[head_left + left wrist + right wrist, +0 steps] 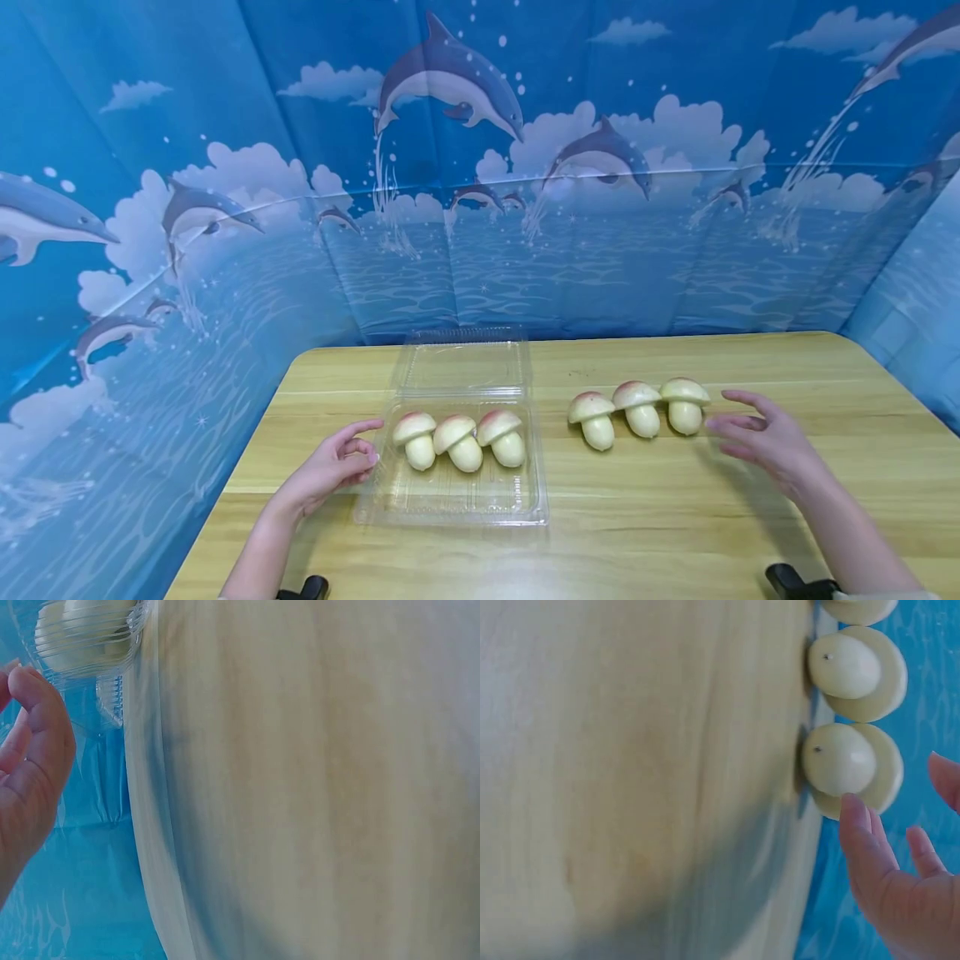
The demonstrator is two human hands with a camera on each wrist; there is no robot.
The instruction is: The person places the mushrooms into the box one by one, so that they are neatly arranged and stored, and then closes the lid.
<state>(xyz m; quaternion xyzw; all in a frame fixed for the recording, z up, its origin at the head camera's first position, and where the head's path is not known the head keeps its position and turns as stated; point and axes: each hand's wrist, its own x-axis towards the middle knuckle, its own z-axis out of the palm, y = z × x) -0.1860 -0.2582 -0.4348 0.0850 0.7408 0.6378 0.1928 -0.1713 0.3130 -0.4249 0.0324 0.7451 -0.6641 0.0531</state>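
Head view: right hand [772,443] hovers empty by the end mushroom [684,408], left hand [336,467] slack by the box [457,500] — approach, I'd say, needing a pinch.

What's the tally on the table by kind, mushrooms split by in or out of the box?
Boxed mushrooms: 3
Unboxed mushrooms: 3
Clear hinged box, lid open: 1
Total: 7
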